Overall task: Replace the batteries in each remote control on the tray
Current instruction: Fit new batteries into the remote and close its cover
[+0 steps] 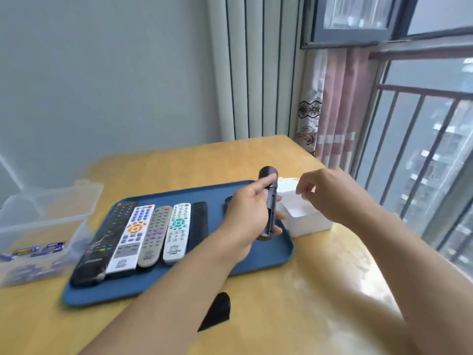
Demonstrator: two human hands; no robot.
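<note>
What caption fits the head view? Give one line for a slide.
Left hand holds a dark remote above the blue tray; right hand hovers over the white box.

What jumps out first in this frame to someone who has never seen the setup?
The left hand holds a dark remote upright over the right end of the blue tray, while the right hand hovers above a white box beside the tray. On the tray's left half, five remotes lie in a row.
</note>
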